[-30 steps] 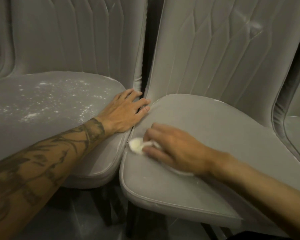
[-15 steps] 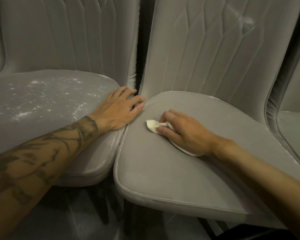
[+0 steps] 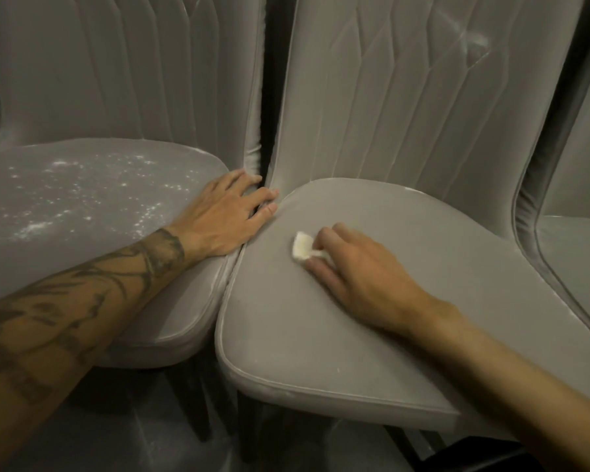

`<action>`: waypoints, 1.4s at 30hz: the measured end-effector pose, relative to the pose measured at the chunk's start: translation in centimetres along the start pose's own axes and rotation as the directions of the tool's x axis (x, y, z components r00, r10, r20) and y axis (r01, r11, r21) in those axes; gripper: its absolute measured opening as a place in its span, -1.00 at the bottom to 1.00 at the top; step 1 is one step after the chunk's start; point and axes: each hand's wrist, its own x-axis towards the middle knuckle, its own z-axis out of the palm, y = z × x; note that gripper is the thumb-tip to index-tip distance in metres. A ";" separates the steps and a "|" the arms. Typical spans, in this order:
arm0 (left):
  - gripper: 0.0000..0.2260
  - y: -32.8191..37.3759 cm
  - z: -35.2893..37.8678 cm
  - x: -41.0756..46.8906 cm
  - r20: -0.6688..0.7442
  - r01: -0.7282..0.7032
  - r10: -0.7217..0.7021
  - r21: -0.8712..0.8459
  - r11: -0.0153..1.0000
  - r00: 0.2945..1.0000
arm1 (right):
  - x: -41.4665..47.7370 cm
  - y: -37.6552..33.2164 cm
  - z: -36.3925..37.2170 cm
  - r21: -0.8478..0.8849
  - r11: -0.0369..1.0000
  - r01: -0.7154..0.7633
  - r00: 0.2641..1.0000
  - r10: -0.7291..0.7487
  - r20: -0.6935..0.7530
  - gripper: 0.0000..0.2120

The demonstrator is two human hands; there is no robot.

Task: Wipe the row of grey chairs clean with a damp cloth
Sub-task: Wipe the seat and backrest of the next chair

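Right hand (image 3: 365, 277) pinches a small white cloth (image 3: 302, 248), wiping the grey padded seat's (image 3: 321, 335) left edge; flat left hand (image 3: 225, 216) braces alongside.

Noted the left hand (image 3: 225, 216) flat, palm down, fingers straight and slightly spread, tips pointing up and to the right. Its tattooed left forearm (image 3: 82, 301) reached in from lower left, wrist straight. The right hand (image 3: 361, 274) was palm down, fingers bent over a small white cloth (image 3: 302, 245), gripping it. The bare right forearm (image 3: 508, 376) came in from lower right, slightly blurred.
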 end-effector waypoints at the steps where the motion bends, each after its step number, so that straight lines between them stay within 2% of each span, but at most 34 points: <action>1: -0.51 0.0 0.0 0.0 -0.003 0.000 0.000 0.000 1.000 1.000 | -0.9 -1.6 0.4 0.036 0.994 0.100 0.994 -0.098 -0.038 -0.74; 3: -0.52 -0.1 0.1 -0.1 -0.012 -0.007 0.007 0.006 1.000 1.000 | -3.2 -4.5 0.3 0.139 0.950 0.280 0.960 -0.280 -0.021 -0.78; 4: -0.51 -0.1 0.1 -0.1 -0.012 -0.011 0.011 0.012 1.000 1.000 | -4.1 -5.0 0.1 0.167 0.931 0.325 0.943 -0.333 0.020 -0.79; 6: -0.50 -0.1 0.1 -0.1 -0.008 -0.011 0.011 0.014 1.000 1.000 | -4.3 -3.6 -0.5 0.157 0.930 0.332 0.937 -0.344 0.062 -0.79; 7: -0.50 -0.1 0.1 -0.1 -0.006 -0.007 0.007 0.010 1.000 1.000 | -4.0 -2.1 -0.8 0.136 0.948 0.288 0.953 -0.297 0.054 -0.79; 9: -0.50 -0.2 0.2 0.0 0.000 -0.002 0.002 0.006 1.000 1.000 | -3.2 1.5 -1.4 0.086 0.994 0.067 0.996 -0.072 0.049 -0.77; 11: -0.45 -0.3 0.3 0.1 0.006 -0.006 0.006 0.011 1.000 1.000 | -2.7 4.0 -1.6 0.030 0.982 -0.189 0.982 0.188 0.029 -0.73; 12: -0.41 -0.3 0.3 0.0 0.007 -0.007 0.007 0.012 1.000 1.000 | -2.9 4.0 -1.4 0.021 0.971 -0.237 0.972 0.237 0.010 -0.72; 13: -0.39 -0.4 0.3 0.0 0.002 -0.007 0.007 0.013 1.000 1.000 | -3.4 3.1 -1.1 0.033 0.976 -0.213 0.977 0.214 -0.017 -0.72; 15: -0.38 -0.4 0.4 0.1 -0.012 -0.008 0.008 0.013 1.000 1.000 | -5.0 0.0 -0.5 0.100 0.995 -0.007 0.998 0.014 -0.066 -0.75; 17: -0.37 -0.5 0.4 0.1 -0.009 -0.006 0.006 0.015 1.000 1.000 | -6.7 -1.8 -0.7 0.163 0.972 0.172 0.985 -0.170 -0.023 -0.76; 19: -0.35 -0.4 0.4 0.1 -0.006 -0.007 0.007 0.010 1.000 1.000 | -6.8 0.2 -1.4 0.106 0.969 0.225 0.974 -0.227 0.008 -0.75; 21: -0.35 -0.2 0.3 0.1 -0.010 -0.004 0.005 0.011 1.000 1.000 | -5.6 4.4 -2.0 -0.012 0.995 0.103 0.994 -0.104 -0.019 -0.74; 22: -0.34 -0.2 0.2 0.1 -0.008 -0.005 0.005 0.014 1.000 1.000 | -4.8 6.7 -2.5 -0.044 0.998 -0.043 0.999 0.043 -0.014 -0.72; 24: -0.34 0.0 0.2 0.0 -0.004 -0.001 0.001 0.019 1.000 1.000 | -3.6 9.8 -3.0 -0.031 0.939 -0.341 0.940 0.342 0.007 -0.67; 25: -0.34 0.0 0.2 0.0 -0.002 0.001 -0.001 0.019 1.000 1.000 | -3.5 10.1 -2.7 -0.043 0.923 -0.383 0.924 0.383 0.000 -0.66; 27: -0.34 -0.2 0.3 0.1 -0.002 0.004 -0.004 0.016 1.000 1.000 | -4.4 8.0 -1.8 -0.032 0.962 -0.272 0.962 0.270 -0.036 -0.68; 29: -0.34 -0.4 0.5 0.2 -0.002 -0.002 0.002 0.012 1.000 1.000 | -6.7 3.8 -1.1 0.079 0.997 -0.027 0.997 0.032 -0.068 -0.73; 31: -0.33 -0.6 0.7 0.3 -0.001 -0.009 0.009 0.011 1.000 1.000 | -8.8 1.2 -1.3 0.164 0.980 0.108 0.994 -0.111 0.005 -0.78; 32: -0.33 -0.6 0.7 0.3 -0.001 -0.009 0.009 0.011 1.000 1.000 | -9.2 1.3 -1.6 0.172 0.977 0.129 0.990 -0.137 0.032 -0.79; 34: -0.32 -0.6 0.6 0.3 0.001 -0.004 0.004 0.008 1.000 1.000 | -8.9 3.5 -2.3 0.127 0.989 0.077 0.996 -0.081 0.027 -0.80; 36: -0.31 -0.4 0.5 0.3 -0.001 -0.003 0.003 0.005 1.000 1.000 | -8.1 7.1 -3.2 0.053 0.992 -0.112 0.994 0.111 0.010 -0.77; 38: -0.32 -0.4 0.4 0.3 0.000 -0.005 0.005 0.011 1.000 1.000 | -7.8 9.2 -3.3 -0.016 0.948 -0.319 0.948 0.319 -0.016 -0.72; 39: -0.32 -0.4 0.5 0.3 0.001 -0.007 0.007 0.013 1.000 1.000 | -8.2 9.0 -2.9 -0.045 0.944 -0.327 0.944 0.325 -0.053 -0.72; 41: -0.33 -0.5 0.6 0.3 -0.008 -0.010 0.010 0.018 1.000 1.000 | -9.6 7.1 -1.9 -0.021 0.987 -0.161 0.981 0.158 -0.115 -0.74; 42: -0.33 -0.6 0.7 0.3 -0.012 -0.015 0.015 0.023 1.000 1.000 | -10.4 6.1 -1.7 0.031 0.997 -0.072 0.992 0.075 -0.102 -0.76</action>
